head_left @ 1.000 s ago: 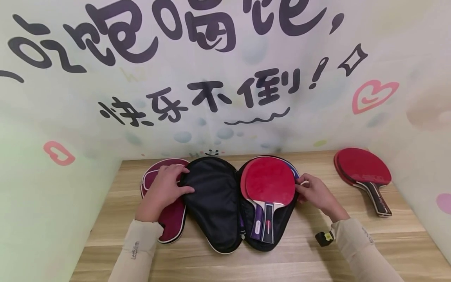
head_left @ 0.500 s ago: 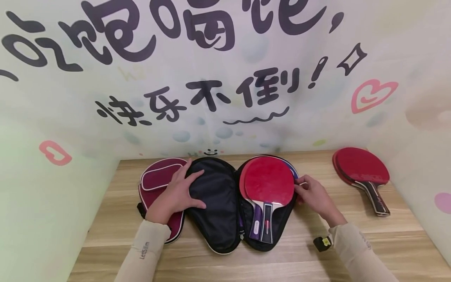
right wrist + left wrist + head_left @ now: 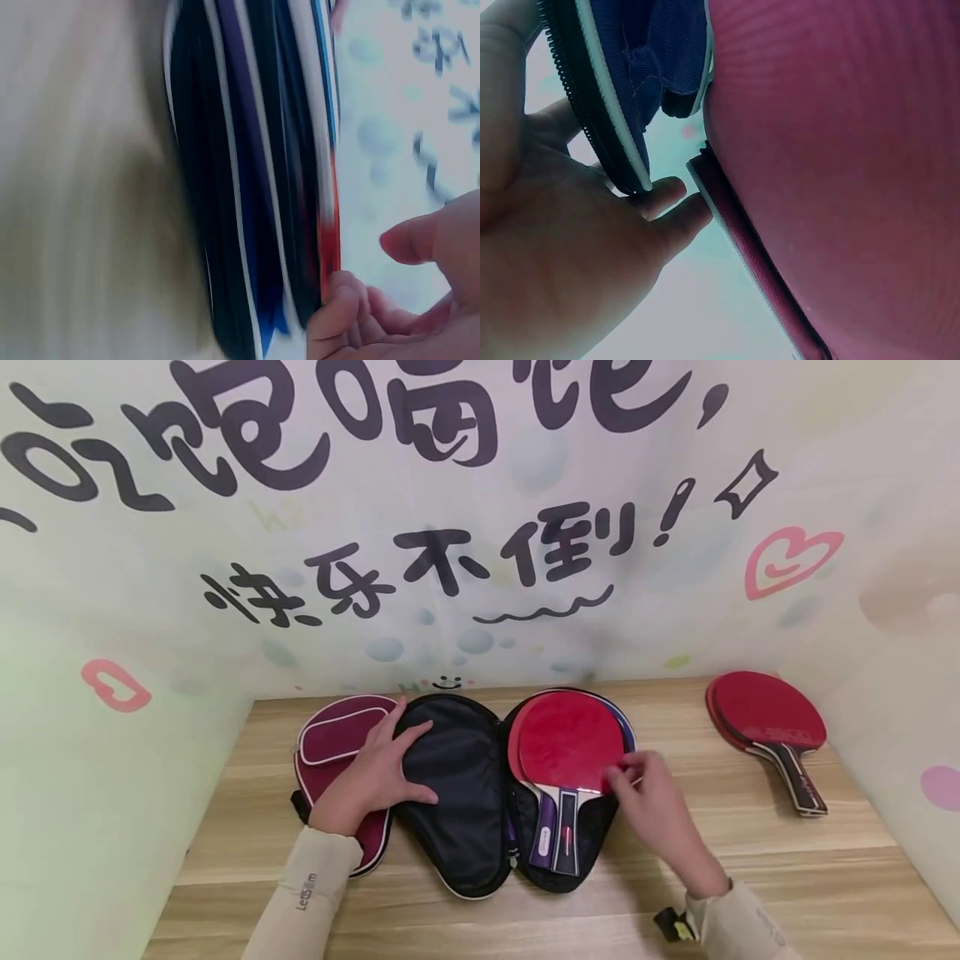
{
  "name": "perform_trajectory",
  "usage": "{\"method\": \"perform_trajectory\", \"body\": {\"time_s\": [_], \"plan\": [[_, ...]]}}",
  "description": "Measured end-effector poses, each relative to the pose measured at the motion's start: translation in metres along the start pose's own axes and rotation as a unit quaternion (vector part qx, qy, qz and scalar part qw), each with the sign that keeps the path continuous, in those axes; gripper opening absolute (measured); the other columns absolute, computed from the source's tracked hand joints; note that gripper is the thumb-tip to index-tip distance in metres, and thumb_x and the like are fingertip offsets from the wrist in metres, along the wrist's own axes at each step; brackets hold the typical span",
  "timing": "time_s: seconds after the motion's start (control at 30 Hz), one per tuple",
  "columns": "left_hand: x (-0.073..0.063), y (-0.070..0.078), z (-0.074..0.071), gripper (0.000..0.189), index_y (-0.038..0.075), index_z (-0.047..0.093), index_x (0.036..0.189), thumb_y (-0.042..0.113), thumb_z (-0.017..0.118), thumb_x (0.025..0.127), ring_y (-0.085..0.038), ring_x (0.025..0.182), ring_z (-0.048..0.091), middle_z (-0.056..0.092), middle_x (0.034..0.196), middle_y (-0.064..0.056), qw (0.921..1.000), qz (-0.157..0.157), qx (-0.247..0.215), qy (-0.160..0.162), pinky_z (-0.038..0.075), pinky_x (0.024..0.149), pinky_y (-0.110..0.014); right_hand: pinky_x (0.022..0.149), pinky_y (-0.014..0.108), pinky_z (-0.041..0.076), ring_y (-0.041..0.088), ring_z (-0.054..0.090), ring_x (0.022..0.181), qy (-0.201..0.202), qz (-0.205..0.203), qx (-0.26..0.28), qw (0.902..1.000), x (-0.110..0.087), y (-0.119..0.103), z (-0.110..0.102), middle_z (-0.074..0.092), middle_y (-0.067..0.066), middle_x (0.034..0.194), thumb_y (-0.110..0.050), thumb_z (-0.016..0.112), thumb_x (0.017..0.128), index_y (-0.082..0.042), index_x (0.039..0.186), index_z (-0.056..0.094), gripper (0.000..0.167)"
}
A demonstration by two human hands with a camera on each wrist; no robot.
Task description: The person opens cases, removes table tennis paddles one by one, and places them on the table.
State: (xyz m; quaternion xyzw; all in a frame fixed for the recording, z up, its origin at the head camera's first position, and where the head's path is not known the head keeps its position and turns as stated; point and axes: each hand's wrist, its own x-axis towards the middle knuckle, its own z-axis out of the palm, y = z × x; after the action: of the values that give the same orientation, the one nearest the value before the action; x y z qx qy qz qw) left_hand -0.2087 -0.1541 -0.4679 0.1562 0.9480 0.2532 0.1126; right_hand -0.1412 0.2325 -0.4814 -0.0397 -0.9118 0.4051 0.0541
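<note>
An unzipped black paddle case lies spread in the head view, its left half (image 3: 457,793) beside its right half. Two stacked table tennis paddles lie in the right half, a red-faced one (image 3: 573,739) on top. My left hand (image 3: 378,772) has its fingers spread over the left half's edge; the left wrist view shows the zipped rim (image 3: 604,105) against that hand. My right hand (image 3: 656,806) is at the paddles' right edge. In the right wrist view its curled fingers (image 3: 337,307) touch the edge of the stack, with the thumb apart.
A maroon paddle case (image 3: 345,735) lies partly under my left forearm. Another pair of red paddles (image 3: 772,714) lies at the right on the wooden table (image 3: 817,893). Printed walls (image 3: 420,652) enclose the back and sides.
My left hand has shifted right, from the maroon case's side onto the black case, fingers spreading. My right hand has just moved left and down along the paddles' edge. The paddles stay put.
</note>
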Motion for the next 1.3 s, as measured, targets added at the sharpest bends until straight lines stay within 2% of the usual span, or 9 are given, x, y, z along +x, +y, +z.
{"method": "perform_trajectory", "body": {"time_s": [0.13, 0.23, 0.4, 0.53, 0.67, 0.77, 0.9, 1.07, 1.3], "plan": [[0.001, 0.001, -0.001, 0.106, 0.022, 0.04, 0.158, 0.046, 0.093, 0.069, -0.047, 0.157, 0.006, -0.004, 0.174, -0.012, 1.0, 0.0, -0.001, -0.002, 0.032, 0.117, -0.068, 0.058, 0.022, 0.043, 0.012, 0.051, 0.069, -0.015, -0.013, -0.041, 0.999, -0.026, -0.02, 0.017, 0.06, 0.007, 0.081, -0.018, 0.067, 0.098, 0.0, 0.102, 0.058, 0.02], [0.001, 0.001, 0.0, 0.106, 0.022, 0.04, 0.158, 0.045, 0.093, 0.069, -0.047, 0.157, 0.006, -0.005, 0.174, -0.012, 1.0, 0.002, -0.002, -0.004, 0.031, 0.118, -0.068, 0.058, 0.025, 0.04, 0.014, 0.048, 0.068, -0.015, 0.007, -0.071, 0.9973, -0.04, -0.029, 0.027, 0.054, 0.006, 0.08, -0.025, 0.068, 0.097, -0.003, 0.1, 0.057, 0.025], [0.002, 0.002, 0.0, 0.107, 0.023, 0.04, 0.158, 0.045, 0.093, 0.068, -0.047, 0.157, 0.006, -0.004, 0.173, -0.013, 1.0, 0.0, 0.001, -0.003, 0.032, 0.117, -0.069, 0.072, 0.04, 0.054, 0.024, 0.06, 0.078, -0.015, 0.01, -0.115, 0.9932, -0.052, -0.036, 0.039, 0.06, 0.014, 0.092, -0.038, 0.071, 0.095, 0.004, 0.106, 0.058, 0.045], [0.002, 0.003, 0.0, 0.108, 0.024, 0.038, 0.159, 0.045, 0.094, 0.068, -0.048, 0.157, 0.007, -0.004, 0.173, -0.014, 1.0, -0.003, 0.002, -0.002, 0.032, 0.117, -0.069, 0.084, 0.05, 0.056, 0.032, 0.063, 0.088, -0.024, 0.017, -0.152, 0.9879, -0.056, -0.036, 0.046, 0.06, 0.023, 0.102, -0.054, 0.07, 0.092, 0.009, 0.112, 0.056, 0.068], [0.002, 0.003, 0.0, 0.11, 0.026, 0.035, 0.159, 0.046, 0.093, 0.068, -0.049, 0.157, 0.006, -0.005, 0.173, -0.013, 0.9999, -0.008, 0.002, -0.006, 0.031, 0.117, -0.07, 0.072, 0.045, 0.055, 0.028, 0.057, 0.08, -0.037, 0.012, -0.2, 0.979, -0.058, -0.035, 0.052, 0.056, 0.02, 0.098, -0.066, 0.069, 0.086, 0.01, 0.112, 0.055, 0.082], [0.002, 0.003, 0.0, 0.112, 0.026, 0.033, 0.161, 0.046, 0.093, 0.068, -0.05, 0.156, 0.007, -0.006, 0.173, -0.013, 0.9999, -0.013, 0.003, -0.01, 0.03, 0.117, -0.071, 0.059, 0.036, 0.046, 0.024, 0.05, 0.071, -0.036, -0.003, -0.232, 0.9721, -0.059, -0.032, 0.057, 0.052, 0.014, 0.089, -0.07, 0.07, 0.083, 0.007, 0.105, 0.055, 0.081], [0.002, 0.003, 0.0, 0.115, 0.028, 0.027, 0.162, 0.044, 0.093, 0.068, -0.051, 0.156, 0.008, -0.007, 0.174, -0.012, 0.9996, -0.024, 0.007, -0.015, 0.03, 0.116, -0.072, 0.056, 0.031, 0.037, 0.022, 0.046, 0.068, -0.024, -0.022, -0.235, 0.9715, -0.06, -0.029, 0.061, 0.048, 0.01, 0.082, -0.064, 0.075, 0.082, 0.003, 0.098, 0.053, 0.072], [0.002, 0.002, 0.001, 0.117, 0.028, 0.025, 0.163, 0.043, 0.092, 0.069, -0.051, 0.156, 0.008, -0.009, 0.173, -0.011, 0.9994, -0.028, 0.006, -0.019, 0.03, 0.116, -0.072, 0.064, 0.037, 0.045, 0.025, 0.05, 0.074, 0.015, -0.058, -0.214, 0.9751, -0.061, -0.027, 0.063, 0.053, 0.014, 0.084, -0.043, 0.079, 0.085, 0.004, 0.091, 0.054, 0.053], [0.002, 0.0, 0.003, 0.117, 0.029, 0.024, 0.163, 0.043, 0.092, 0.069, -0.051, 0.156, 0.008, -0.008, 0.173, -0.013, 0.9993, -0.032, 0.004, -0.02, 0.03, 0.116, -0.072, 0.068, 0.037, 0.049, 0.024, 0.052, 0.079, -0.009, -0.023, -0.161, 0.9867, -0.065, -0.028, 0.054, 0.055, 0.018, 0.094, -0.024, 0.072, 0.091, 0.012, 0.106, 0.055, 0.042]]}}
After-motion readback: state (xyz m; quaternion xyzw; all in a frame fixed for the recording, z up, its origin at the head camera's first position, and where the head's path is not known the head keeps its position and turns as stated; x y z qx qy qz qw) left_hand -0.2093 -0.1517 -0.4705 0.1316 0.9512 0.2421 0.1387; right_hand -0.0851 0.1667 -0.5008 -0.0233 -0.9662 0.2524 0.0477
